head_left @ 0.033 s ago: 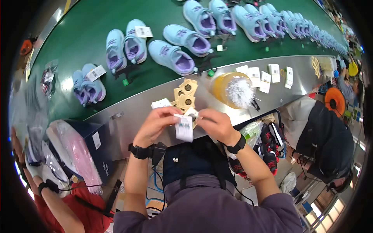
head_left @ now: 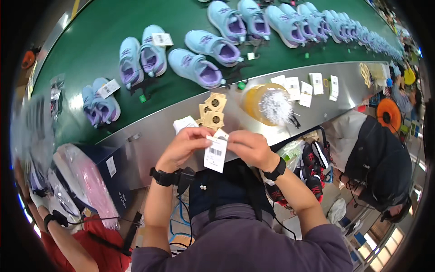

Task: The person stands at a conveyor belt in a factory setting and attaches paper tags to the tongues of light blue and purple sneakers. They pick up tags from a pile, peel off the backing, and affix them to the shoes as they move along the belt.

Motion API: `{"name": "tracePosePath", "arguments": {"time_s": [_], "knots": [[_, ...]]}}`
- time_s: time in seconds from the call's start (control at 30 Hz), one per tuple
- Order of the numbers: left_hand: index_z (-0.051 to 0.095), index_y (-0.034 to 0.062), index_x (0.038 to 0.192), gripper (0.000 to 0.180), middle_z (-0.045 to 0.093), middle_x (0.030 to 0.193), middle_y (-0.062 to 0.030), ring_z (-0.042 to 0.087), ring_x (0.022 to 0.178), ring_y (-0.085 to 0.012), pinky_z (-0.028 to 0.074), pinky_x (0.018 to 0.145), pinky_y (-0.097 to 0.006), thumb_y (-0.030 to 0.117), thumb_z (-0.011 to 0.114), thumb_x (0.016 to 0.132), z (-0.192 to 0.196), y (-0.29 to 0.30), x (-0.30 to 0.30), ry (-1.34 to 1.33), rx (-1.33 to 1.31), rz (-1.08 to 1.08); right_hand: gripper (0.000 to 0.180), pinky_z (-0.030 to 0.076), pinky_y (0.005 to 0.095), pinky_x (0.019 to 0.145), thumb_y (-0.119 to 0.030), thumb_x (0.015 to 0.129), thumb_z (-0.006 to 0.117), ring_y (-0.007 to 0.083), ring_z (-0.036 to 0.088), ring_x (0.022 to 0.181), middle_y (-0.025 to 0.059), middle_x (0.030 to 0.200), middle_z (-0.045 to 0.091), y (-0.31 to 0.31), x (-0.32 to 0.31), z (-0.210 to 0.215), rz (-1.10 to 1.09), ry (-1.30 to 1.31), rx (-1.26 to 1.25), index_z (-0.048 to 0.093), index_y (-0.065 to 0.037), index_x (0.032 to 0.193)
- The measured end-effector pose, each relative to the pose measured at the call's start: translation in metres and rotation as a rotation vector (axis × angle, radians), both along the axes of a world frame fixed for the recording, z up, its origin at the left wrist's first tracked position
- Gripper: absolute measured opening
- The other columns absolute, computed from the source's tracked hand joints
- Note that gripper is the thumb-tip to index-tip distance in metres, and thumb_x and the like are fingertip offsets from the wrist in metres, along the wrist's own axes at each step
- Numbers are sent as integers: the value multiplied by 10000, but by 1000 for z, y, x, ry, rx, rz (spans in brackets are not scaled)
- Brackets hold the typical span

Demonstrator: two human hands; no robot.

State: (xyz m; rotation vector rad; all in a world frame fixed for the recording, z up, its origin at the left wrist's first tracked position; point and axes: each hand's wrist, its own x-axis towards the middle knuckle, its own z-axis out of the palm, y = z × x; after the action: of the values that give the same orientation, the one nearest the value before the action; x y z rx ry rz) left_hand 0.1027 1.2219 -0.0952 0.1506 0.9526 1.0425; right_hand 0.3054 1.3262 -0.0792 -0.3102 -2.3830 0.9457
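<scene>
My left hand point(head_left: 185, 146) pinches a white hang tag point(head_left: 215, 157) with a printed barcode between thumb and fingers, by its upper left corner. My right hand point(head_left: 252, 148) has its fingers closed at the tag's upper right, by a small pale card point(head_left: 220, 134) that shows behind the tag; its fingertips are partly hidden. Just beyond both hands lie several tan cards with dark round marks point(head_left: 215, 119), and a stack of white tags point(head_left: 185, 123) sits beside them. A yellow round tub point(head_left: 252, 103) bearing a bundle of white strings point(head_left: 274, 108) stands to the right.
Light blue and purple shoes point(head_left: 195, 67) line a green belt point(head_left: 99, 54) past the metal ledge point(head_left: 158, 119). White tag stacks point(head_left: 306, 93) lie farther right on the ledge. A dark blue box point(head_left: 108, 167) stands left. Co-workers flank me: a red garment point(head_left: 102, 245), a dark-clad person point(head_left: 385, 158).
The white tag has turned to face me more squarely between my hands. Shoes and ledge items sit slightly farther left in view. Both hands keep their holds.
</scene>
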Motion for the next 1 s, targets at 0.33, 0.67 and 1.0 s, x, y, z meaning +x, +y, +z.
{"name": "tracePosePath", "arguments": {"time_s": [0.33,0.67,1.0], "knots": [[593,-30,951,188,645,869,-84,631,775,-134,509,729,-233,-63,647,774,15,35,44,126,19,193,235,412,261,455,-114,610,801,189,548,499,23,602,561,8,62,60,-373,-12,3,627,-57,757],[602,-9,951,184,542,1240,-151,565,979,-170,467,844,-295,-70,594,777,24,101,117,734,669,-147,189,504,351,691,24,722,688,239,612,686,92,821,636,44,63,88,-525,68,-106,645,-40,894],[577,-48,994,174,596,985,-67,589,844,-115,484,765,-247,-62,594,821,41,85,115,425,193,484,304,449,319,571,62,799,566,263,553,631,125,757,563,54,70,114,-517,-281,-252,610,-40,1082]]}}
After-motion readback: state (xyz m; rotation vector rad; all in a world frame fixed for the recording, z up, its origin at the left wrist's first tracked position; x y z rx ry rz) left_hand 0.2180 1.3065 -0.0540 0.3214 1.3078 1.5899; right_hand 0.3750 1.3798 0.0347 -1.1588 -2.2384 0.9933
